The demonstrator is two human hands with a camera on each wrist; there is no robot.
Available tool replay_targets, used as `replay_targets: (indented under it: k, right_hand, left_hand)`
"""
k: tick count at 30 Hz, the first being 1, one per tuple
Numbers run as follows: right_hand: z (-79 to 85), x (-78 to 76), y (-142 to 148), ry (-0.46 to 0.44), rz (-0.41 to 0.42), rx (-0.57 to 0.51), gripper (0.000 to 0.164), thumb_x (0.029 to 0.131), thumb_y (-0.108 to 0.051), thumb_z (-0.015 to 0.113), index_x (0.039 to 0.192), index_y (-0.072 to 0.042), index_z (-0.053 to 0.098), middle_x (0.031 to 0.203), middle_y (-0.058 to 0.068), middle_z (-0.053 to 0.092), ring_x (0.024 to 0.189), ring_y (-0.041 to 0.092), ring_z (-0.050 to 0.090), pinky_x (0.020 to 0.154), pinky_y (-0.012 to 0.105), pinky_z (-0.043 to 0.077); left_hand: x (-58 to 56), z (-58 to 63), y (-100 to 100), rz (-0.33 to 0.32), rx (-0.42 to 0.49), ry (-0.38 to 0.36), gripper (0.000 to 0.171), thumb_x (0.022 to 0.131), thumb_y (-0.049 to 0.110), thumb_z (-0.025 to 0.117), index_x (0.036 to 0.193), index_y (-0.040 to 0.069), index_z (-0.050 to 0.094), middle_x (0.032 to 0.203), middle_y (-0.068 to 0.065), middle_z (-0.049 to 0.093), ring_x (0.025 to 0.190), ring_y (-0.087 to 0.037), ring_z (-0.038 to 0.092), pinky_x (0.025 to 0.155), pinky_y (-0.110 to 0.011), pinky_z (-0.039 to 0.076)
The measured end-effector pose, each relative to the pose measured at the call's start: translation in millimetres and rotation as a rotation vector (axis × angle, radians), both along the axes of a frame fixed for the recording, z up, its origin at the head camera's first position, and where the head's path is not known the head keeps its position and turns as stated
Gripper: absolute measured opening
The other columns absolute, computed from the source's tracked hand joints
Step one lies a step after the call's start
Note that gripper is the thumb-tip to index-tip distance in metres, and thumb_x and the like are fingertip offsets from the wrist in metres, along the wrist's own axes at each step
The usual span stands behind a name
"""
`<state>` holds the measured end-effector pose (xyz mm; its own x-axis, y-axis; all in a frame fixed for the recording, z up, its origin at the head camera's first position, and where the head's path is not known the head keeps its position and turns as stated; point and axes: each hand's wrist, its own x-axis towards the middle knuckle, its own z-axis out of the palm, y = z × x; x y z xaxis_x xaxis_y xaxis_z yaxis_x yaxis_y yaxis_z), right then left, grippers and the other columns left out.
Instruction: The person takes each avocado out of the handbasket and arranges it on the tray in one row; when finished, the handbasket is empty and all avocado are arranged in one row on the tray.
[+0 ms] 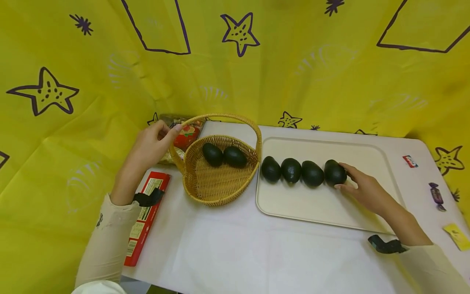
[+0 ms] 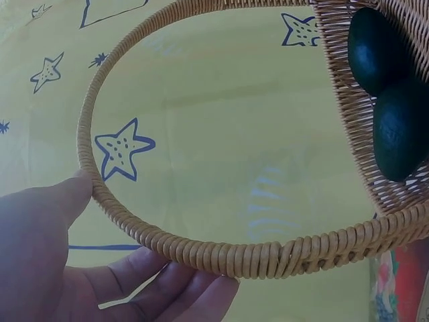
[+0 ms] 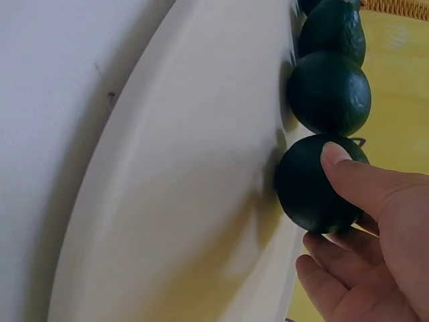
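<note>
A heart-shaped wicker basket [image 1: 216, 181] stands left of centre with two dark green avocados [image 1: 235, 157] inside. My left hand [image 1: 148, 145] holds the left side of its arched handle [image 2: 208, 258], thumb on one side and fingers on the other. Several more avocados [image 1: 291, 170] lie in a row on a cream tray [image 1: 293, 206] right of the basket. Around the rightmost avocado [image 3: 315, 184], my right hand [image 1: 367, 191] has its thumb and fingers in a pinch. That avocado sits on the tray, close beside its neighbour.
Left of the basket lies a long red box [image 1: 147, 220], partly behind my left wrist. Shiny packages [image 1: 185, 136] sit behind the handle. Along the table's right side are a small red wrapper [image 1: 410, 161], a purple wrapped candy [image 1: 437, 196] and a yellow packet [image 1: 457, 236].
</note>
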<state>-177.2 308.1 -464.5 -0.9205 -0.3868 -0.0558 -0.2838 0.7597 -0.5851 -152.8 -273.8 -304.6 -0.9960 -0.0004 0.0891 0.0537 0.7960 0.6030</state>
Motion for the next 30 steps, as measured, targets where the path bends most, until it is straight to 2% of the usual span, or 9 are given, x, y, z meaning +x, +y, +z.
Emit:
replay_targets:
  k: [14, 25, 30]
  right_hand:
    - [2.8, 1.8, -10, 0.048, 0.026, 0.001, 0.075, 0.099, -0.022, 0.077, 0.157, 0.004, 0.038, 0.151, 0.041, 0.045, 0.127, 0.067, 0.049, 0.101, 0.075, 0.041]
    - [13.7, 2.7, -10, 0.011, 0.010, 0.084, 0.091, 0.099, -0.040, 0.075, 0.162, 0.006, 0.028, 0.156, 0.041, 0.038, 0.138, 0.065, 0.038, 0.107, 0.076, 0.034]
    - [21.2, 3.0, -12, 0.029, 0.023, 0.100, 0.092, 0.097, -0.039, 0.078, 0.161, 0.006, 0.029, 0.157, 0.040, 0.038, 0.139, 0.065, 0.037, 0.108, 0.075, 0.033]
  left_hand:
    - [-0.4, 0.3, -1, 0.000, -0.009, -0.003, 0.059, 0.106, 0.064, 0.046, 0.107, 0.007, 0.061, 0.105, -0.013, 0.063, 0.089, -0.028, 0.054, 0.073, -0.042, 0.042]
    - [-1.2, 1.1, 0, 0.011, -0.004, -0.008, 0.061, 0.105, 0.066, 0.047, 0.107, 0.007, 0.061, 0.106, -0.014, 0.064, 0.091, -0.030, 0.056, 0.075, -0.043, 0.043]
    - [-1.2, 1.5, 0, 0.008, -0.006, -0.018, 0.061, 0.105, 0.066, 0.047, 0.108, 0.007, 0.061, 0.108, -0.015, 0.064, 0.092, -0.029, 0.057, 0.075, -0.043, 0.043]
